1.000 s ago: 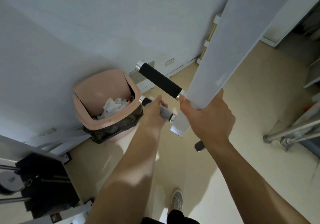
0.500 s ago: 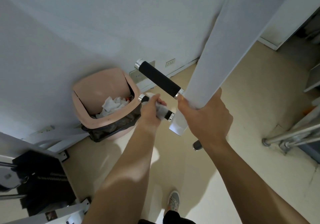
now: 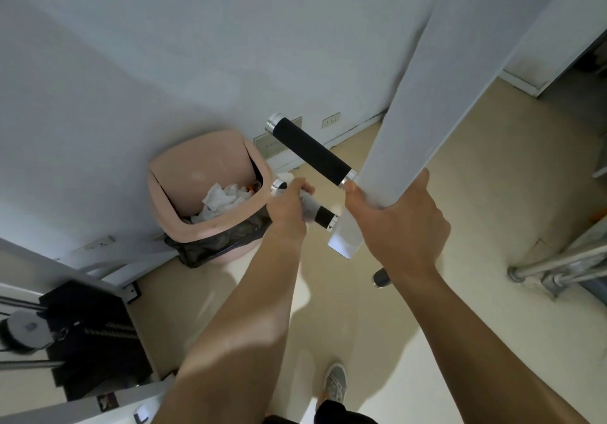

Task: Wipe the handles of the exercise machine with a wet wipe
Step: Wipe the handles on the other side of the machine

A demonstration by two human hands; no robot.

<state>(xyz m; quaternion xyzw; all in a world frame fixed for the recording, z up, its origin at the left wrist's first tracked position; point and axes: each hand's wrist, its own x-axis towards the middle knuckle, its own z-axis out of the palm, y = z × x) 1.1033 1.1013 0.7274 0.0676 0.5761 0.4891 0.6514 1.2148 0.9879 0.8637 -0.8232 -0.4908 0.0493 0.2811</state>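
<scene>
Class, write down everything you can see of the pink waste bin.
The pink waste bin looks plastic, with rounded corners and a swing lid tilted inward. A black bag lines it, spilling over the near rim. Crumpled white paper lies inside. It stands on the floor by the wall.

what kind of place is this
Probably a small gym: black foam-grip handles on a white machine arm, and a weight stack with a pulley at lower left.
</scene>
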